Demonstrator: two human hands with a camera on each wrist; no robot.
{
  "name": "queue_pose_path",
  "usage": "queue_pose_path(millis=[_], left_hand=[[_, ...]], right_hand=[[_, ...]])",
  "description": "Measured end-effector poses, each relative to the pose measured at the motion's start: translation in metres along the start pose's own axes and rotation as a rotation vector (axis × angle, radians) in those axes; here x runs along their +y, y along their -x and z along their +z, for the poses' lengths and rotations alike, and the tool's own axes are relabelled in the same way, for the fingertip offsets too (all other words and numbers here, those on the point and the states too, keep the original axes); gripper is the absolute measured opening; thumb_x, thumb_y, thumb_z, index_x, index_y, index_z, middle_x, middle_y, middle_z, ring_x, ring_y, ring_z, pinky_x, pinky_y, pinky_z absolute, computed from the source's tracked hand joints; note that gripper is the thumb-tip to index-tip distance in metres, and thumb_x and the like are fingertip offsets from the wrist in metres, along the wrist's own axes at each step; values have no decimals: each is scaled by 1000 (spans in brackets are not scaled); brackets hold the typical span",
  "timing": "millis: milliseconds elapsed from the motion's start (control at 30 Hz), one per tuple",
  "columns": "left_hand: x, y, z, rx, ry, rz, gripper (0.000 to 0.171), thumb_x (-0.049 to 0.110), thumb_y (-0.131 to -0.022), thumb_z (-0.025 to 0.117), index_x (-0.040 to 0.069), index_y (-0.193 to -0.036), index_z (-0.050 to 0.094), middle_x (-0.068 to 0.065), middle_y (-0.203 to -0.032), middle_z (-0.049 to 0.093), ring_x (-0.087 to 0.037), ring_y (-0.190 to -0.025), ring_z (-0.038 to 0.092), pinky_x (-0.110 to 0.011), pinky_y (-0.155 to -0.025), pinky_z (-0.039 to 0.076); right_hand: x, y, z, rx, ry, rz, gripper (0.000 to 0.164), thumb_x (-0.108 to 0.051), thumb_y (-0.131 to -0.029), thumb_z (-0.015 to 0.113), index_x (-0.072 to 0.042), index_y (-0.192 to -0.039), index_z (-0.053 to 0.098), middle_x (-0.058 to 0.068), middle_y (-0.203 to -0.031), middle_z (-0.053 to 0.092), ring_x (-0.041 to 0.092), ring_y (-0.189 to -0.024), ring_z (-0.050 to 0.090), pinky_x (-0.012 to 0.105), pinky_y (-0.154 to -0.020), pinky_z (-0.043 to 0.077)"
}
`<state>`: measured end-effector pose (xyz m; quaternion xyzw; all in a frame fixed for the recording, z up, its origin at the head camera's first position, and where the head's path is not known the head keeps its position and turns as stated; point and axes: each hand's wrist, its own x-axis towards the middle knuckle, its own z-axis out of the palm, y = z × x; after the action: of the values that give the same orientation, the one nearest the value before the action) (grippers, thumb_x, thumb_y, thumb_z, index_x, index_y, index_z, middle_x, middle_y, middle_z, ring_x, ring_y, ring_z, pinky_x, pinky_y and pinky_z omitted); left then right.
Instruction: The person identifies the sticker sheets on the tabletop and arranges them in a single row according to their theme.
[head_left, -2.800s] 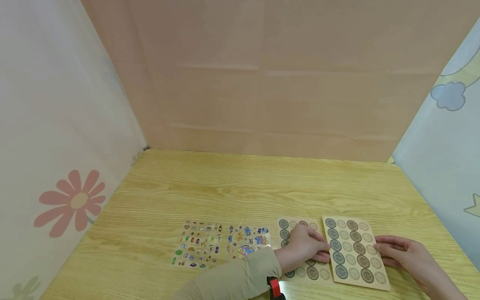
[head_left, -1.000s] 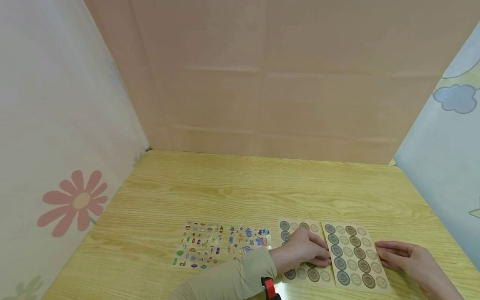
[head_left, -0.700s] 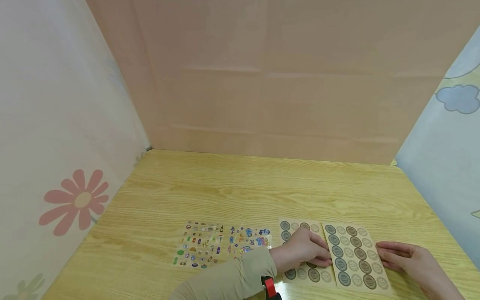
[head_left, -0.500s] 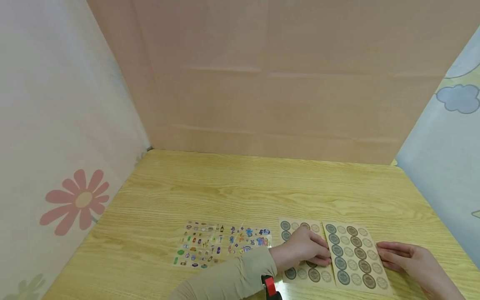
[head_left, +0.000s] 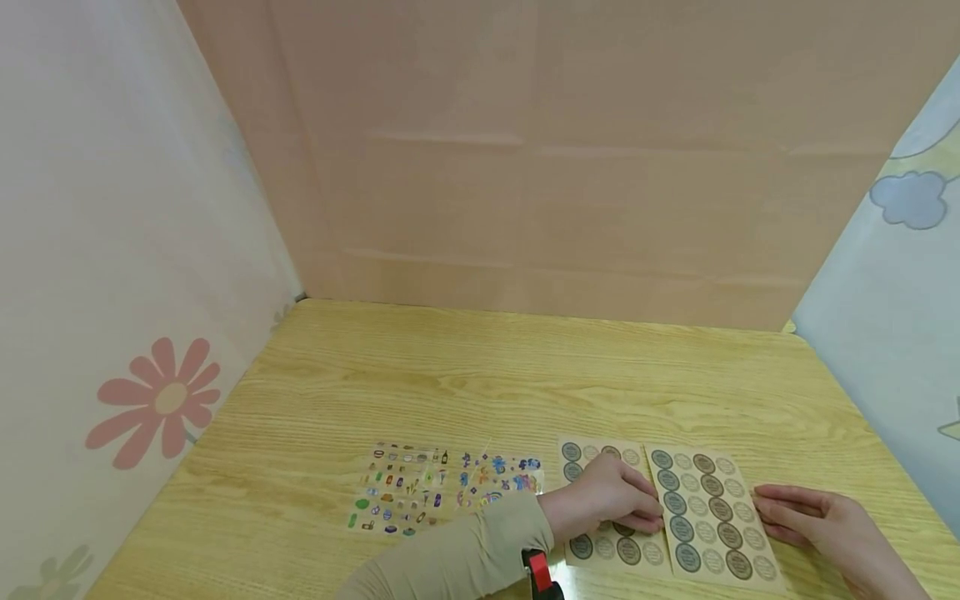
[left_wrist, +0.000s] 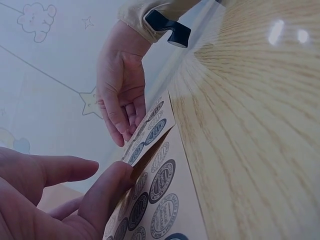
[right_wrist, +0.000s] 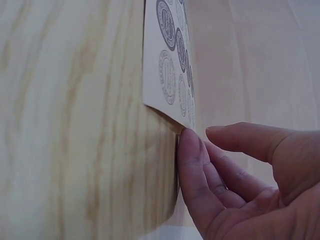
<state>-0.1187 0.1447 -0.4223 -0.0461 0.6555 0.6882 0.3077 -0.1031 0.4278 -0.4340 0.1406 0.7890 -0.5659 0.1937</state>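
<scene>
Two kraft-coloured sticker sheets with rows of round seal stickers lie side by side on the table. My left hand (head_left: 600, 498) rests over the left sheet (head_left: 628, 550), covering its middle, with its fingertips at the left edge of the right sheet (head_left: 705, 508). In the left wrist view, the thumb stands apart from the index finger, which touches the sheet edge. My right hand (head_left: 813, 521) is at the right sheet's right edge. In the right wrist view, its fingertips (right_wrist: 190, 142) touch the sheet's edge and the thumb is clear of it.
Left of the hands lie a clear sheet of small food stickers (head_left: 397, 492) and a sheet of colourful cartoon stickers (head_left: 498, 477), partly hidden by the left sleeve (head_left: 465, 546). A brown backdrop (head_left: 540, 167) closes off the wooden table's (head_left: 450, 375) far side.
Since the earliest frame, the right sticker sheet has shifted slightly toward me and lies lower beside the left one. Both hands stay at its edges, almost still over the last second.
</scene>
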Motion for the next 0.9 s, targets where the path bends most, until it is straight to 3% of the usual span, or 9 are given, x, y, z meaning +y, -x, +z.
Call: queue_pose_path(millis=[633, 767, 900], left_hand=[[2, 1, -2, -25, -7, 11, 8, -8, -80, 69, -3, -86, 71, -16, -67, 68, -34, -72, 70, -33, -61, 60], [5, 2, -15, -77, 1, 35, 10, -5, -82, 69, -2, -91, 71, -15, -71, 69, -32, -73, 70, -34, -64, 60], [11, 5, -38, -155, 33, 86, 16, -1, -85, 68, -2, -102, 69, -17, -81, 70, -32, -79, 70, -38, -68, 60]], right_hand=[[2, 6, -4, -21, -29, -10, 45, -9, -93, 64, 19, -125, 50, 2, -106, 67, 7, -88, 67, 35, -83, 56], [3, 5, -2, -7, -26, -30, 44, -8, -93, 64, 19, -125, 49, 4, -105, 68, 8, -88, 66, 35, -82, 57], [4, 5, 0, 10, -47, -56, 34, -5, -94, 61, 16, -119, 53, 7, -100, 69, 10, -86, 67, 35, -78, 58]])
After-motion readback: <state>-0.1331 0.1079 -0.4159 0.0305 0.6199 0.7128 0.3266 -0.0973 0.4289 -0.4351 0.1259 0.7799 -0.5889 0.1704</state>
